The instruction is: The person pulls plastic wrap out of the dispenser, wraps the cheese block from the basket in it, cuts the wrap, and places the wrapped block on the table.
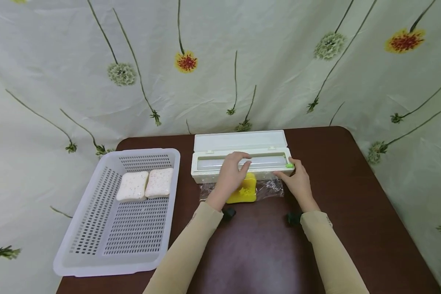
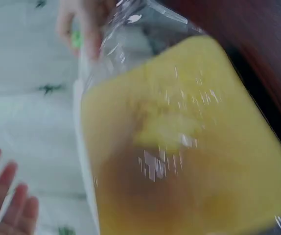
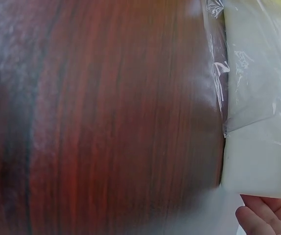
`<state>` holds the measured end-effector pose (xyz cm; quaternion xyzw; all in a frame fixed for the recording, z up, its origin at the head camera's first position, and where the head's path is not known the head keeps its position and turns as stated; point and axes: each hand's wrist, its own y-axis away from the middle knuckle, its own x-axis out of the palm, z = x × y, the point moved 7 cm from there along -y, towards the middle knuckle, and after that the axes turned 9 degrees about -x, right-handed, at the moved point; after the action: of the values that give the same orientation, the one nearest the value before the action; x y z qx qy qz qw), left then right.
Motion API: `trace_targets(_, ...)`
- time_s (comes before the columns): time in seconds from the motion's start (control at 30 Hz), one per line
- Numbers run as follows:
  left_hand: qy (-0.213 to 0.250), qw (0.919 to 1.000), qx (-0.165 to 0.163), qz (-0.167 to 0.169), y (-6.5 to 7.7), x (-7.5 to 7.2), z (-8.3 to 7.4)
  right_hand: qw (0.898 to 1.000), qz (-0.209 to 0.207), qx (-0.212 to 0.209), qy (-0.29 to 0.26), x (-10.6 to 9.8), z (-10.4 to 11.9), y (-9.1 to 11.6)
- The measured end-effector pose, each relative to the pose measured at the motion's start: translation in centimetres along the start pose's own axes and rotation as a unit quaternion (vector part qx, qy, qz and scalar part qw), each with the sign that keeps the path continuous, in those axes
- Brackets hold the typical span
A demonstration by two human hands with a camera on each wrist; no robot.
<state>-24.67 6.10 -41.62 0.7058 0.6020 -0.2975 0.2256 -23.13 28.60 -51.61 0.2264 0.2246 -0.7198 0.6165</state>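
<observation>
A long white cling film box lies on the table with its lid raised at the back and a film roll inside. Clear film hangs over its front wall and spreads over a yellow rounded-square block with a star-like mark. My left hand hovers over the block and the box's front edge, its fingers loosely bent and holding nothing. With thumb in front and fingers round the end, my right hand grips the box's right end, beside a green slider.
A white perforated basket stands at the left, holding two pale, speckled square pieces. The dark reddish-brown table meets a flower-patterned cloth at the back. Dark straps show near both wrists.
</observation>
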Motion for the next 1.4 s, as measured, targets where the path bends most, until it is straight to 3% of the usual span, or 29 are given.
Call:
trace_targets(0.13,-0.016,0.9974,0.011,0.069,-1.3,3.5,-1.5,1.0,-0.002,-0.003,0.003,0.2,-0.1,0.0)
trace_targets(0.3,-0.022,0.9929,0.041,0.109,-2.7,6.6,-2.8,1.0,-0.009,-0.01,0.015,0.1,-0.1,-0.1)
trace_targets(0.5,-0.037,0.9903,0.046,0.126,-3.7,8.7,-3.7,1.0,-0.017,-0.017,0.009,-0.1,-0.1,-0.3)
trace_targets(0.67,-0.048,0.9873,0.062,0.139,-3.7,10.1,-4.6,1.0,-0.018,-0.015,0.006,-0.2,-0.3,-0.2)
trace_targets(0.77,-0.053,0.9866,0.054,0.145,-3.6,10.9,-4.7,1.0,-0.012,-0.013,0.005,-0.2,-0.3,-0.2)
trace_targets(1.07,-0.064,0.9911,0.057,0.102,-4.1,12.2,-4.6,1.0,-0.02,-0.015,0.008,-0.2,-0.4,-0.2)
trace_targets(1.4,-0.069,0.9954,0.046,0.046,-4.0,12.3,-4.8,1.0,-0.024,-0.012,0.006,-0.2,-0.5,-0.3)
